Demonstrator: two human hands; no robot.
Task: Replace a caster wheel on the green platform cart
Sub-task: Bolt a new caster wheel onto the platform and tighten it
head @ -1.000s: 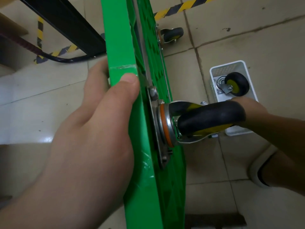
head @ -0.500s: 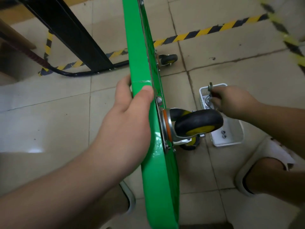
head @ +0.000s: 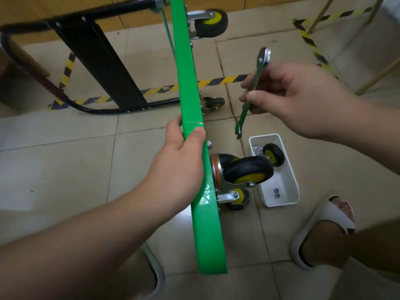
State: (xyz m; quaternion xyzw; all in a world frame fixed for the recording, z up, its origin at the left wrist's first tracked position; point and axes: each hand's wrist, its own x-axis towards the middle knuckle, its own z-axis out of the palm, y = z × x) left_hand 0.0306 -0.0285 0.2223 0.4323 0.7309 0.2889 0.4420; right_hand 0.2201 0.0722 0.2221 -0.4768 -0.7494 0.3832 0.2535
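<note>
Cart: the green platform cart (head: 188, 83) stands on its long edge on the tiled floor. It runs near to far through the middle of the view, with its underside facing right.
Left hand: the left hand (head: 179, 167) grips the cart's upper edge, thumb on top and fingers wrapped over the left face.
Right hand: the right hand (head: 298, 98) is in the air to the right of the cart, fingers curled round a wrench (head: 257, 74).
Wrench: tilted, with the silver head up and far and the other end pointing down toward the basket. It is apart from the cart.
Mounted caster: a black and yellow caster wheel (head: 249, 172) sticks out to the right from the underside, just near the left hand. A second caster (head: 236, 198) sits below it at floor level.
Far casters: two more (head: 211, 22) (head: 213, 102) are at the far end.
Basket: a white basket (head: 283, 201) sits on the floor just right of the mounted caster. It holds a loose caster (head: 273, 153) and two small nuts (head: 276, 192).
Handle: the black handle frame (head: 97, 61) lies to the left, far side.
Floor: striped hazard tape (head: 223, 80) crosses behind the cart.
</note>
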